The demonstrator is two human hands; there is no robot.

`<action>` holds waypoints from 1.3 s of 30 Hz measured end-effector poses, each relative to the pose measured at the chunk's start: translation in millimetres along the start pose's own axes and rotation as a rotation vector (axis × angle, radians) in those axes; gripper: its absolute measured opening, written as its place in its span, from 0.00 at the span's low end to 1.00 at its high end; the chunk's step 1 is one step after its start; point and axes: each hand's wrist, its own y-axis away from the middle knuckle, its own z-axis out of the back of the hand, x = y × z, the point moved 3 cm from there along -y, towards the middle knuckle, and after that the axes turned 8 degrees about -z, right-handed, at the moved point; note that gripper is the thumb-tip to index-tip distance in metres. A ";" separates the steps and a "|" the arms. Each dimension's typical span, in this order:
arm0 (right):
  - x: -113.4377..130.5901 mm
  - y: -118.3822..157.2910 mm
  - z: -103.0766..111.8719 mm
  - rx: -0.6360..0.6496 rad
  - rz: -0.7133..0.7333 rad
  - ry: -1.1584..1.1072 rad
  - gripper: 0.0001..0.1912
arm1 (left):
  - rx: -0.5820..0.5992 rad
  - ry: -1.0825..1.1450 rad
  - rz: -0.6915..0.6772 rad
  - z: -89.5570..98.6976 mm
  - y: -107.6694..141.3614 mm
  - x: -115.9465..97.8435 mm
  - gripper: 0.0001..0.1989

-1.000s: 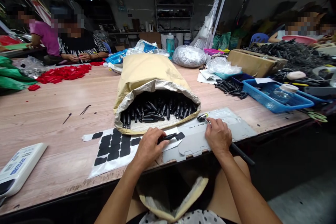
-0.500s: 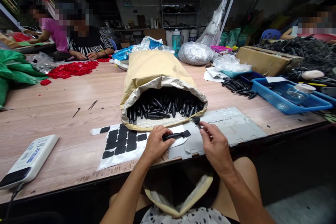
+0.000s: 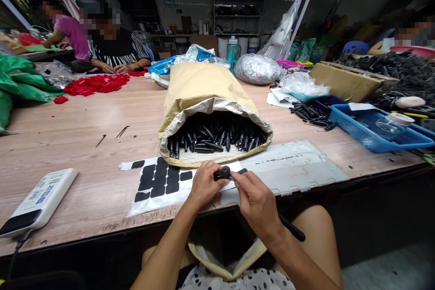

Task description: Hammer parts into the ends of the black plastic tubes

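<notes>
My left hand (image 3: 204, 186) rests at the table's front edge with its fingers closed on a slim black pen-like piece, mostly hidden by the fingers. In my right hand (image 3: 255, 200) is a thin tool with a round black head (image 3: 224, 172); a black handle (image 3: 292, 228) shows below the wrist. That head lies right at the left fingertips, over the black piece; whether they touch I cannot tell. Beside my left hand lies a white sheet (image 3: 134, 208) of black rounded-square stickers (image 3: 159, 186). Just behind both hands, an open tan sack (image 3: 207, 81) holds many black pieces (image 3: 204, 138).
A grey board (image 3: 306, 163) lies to the right. Farther right are a blue basket (image 3: 377, 138), loose black parts (image 3: 306, 113) and a cardboard box (image 3: 350, 81). At left is a white device (image 3: 42, 199) with a cable. Co-workers sit across the table near red pieces (image 3: 97, 84).
My right hand has moved left and turned, bringing the tool's round head from beside the sack's mouth to my left fingertips. My left hand has stayed nearly in place, still closed.
</notes>
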 end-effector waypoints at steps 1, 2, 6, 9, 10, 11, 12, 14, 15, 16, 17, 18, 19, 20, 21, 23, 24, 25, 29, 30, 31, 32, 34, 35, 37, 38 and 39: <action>-0.8 -0.1 -1.1 0.023 -0.011 0.026 0.20 | -0.002 0.000 0.005 -0.1 0.1 0.1 0.07; -2.1 -0.6 -1.4 0.038 -0.026 0.044 0.20 | -0.005 0.001 0.008 -0.2 0.3 0.3 0.07; -8.2 -3.7 6.6 -0.034 -0.060 0.031 0.19 | -0.013 0.016 -0.002 -1.3 1.1 1.6 0.07; -10.8 -2.9 10.1 -0.077 -0.058 0.004 0.19 | -0.008 0.017 -0.001 -2.1 1.5 2.3 0.08; -11.4 -2.0 9.2 -0.060 -0.062 0.009 0.19 | -0.009 0.014 0.003 -2.1 1.6 2.4 0.08; -12.1 -1.2 7.7 -0.035 -0.068 0.015 0.19 | -0.013 0.011 0.008 -2.1 1.8 2.3 0.08; -12.8 -0.7 6.3 -0.011 -0.077 0.022 0.19 | -0.017 0.009 0.011 -1.9 2.0 1.9 0.08; -15.5 -1.8 6.6 0.005 -0.096 0.023 0.18 | -0.018 0.007 0.011 -1.3 2.3 0.6 0.08; -17.7 -3.7 8.9 -0.008 -0.102 0.015 0.18 | -0.017 0.008 0.008 -0.8 2.5 -0.3 0.08; -20.9 -6.5 12.7 -0.031 -0.106 0.007 0.18 | -0.013 0.007 0.005 -0.3 2.6 -1.3 0.08; -25.3 -10.1 17.5 -0.057 -0.110 0.006 0.18 | -0.009 0.006 0.002 0.3 2.7 -2.2 0.08; -31.0 -14.1 23.2 -0.088 -0.118 0.012 0.17 | -0.004 0.003 0.002 0.9 2.8 -3.0 0.09; -38.2 -18.3 29.3 -0.120 -0.131 0.028 0.17 | 0.001 0.001 0.003 1.5 2.9 -3.6 0.09; -46.6 -22.4 35.3 -0.150 -0.150 0.058 0.17 | 0.005 -0.001 0.006 1.9 2.9 -3.9 0.10; -56.2 -26.1 41.1 -0.182 -0.176 0.098 0.17 | 0.008 -0.001 0.008 2.2 2.9 -4.0 0.10; -77.0 -32.2 50.5 -0.235 -0.245 0.210 0.15 | 0.009 0.003 0.010 2.3 2.8 -3.6 0.11; -87.6 -34.5 53.9 -0.254 -0.287 0.277 0.15 | 0.007 0.006 0.010 2.2 2.8 -3.2 0.11; -97.6 -36.3 56.2 -0.260 -0.327 0.342 0.14 | 0.006 0.010 0.010 1.9 2.8 -2.6 0.11; -126.4 -41.1 57.4 -0.233 -0.423 0.515 0.13 | -0.002 0.022 0.013 0.9 2.8 -0.3 0.10; -130.0 -41.9 56.3 -0.231 -0.426 0.537 0.13 | -0.003 0.024 0.012 0.7 2.9 0.0 0.10; -132.1 -42.6 54.9 -0.234 -0.424 0.556 0.13 | -0.004 0.025 0.011 0.6 2.9 0.2 0.10; -133.1 -43.1 53.3 -0.241 -0.422 0.575 0.13 | -0.004 0.025 0.010 0.5 3.0 0.2 0.10; -132.7 -43.6 50.1 -0.259 -0.415 0.615 0.13 | -0.001 0.028 0.009 0.6 3.4 0.1 0.09; -131.7 -43.6 48.6 -0.270 -0.413 0.635 0.13 | 0.001 0.030 0.010 0.7 3.6 0.1 0.09; -129.5 -43.2 46.5 -0.286 -0.408 0.664 0.13 | 0.006 0.035 0.014 1.2 4.1 -0.1 0.09; -128.6 -42.8 45.8 -0.290 -0.404 0.673 0.13 | 0.008 0.038 0.016 1.4 4.2 -0.3 0.09; -128.0 -42.4 45.3 -0.291 -0.399 0.679 0.13 | 0.009 0.041 0.018 1.7 4.4 -0.6 0.09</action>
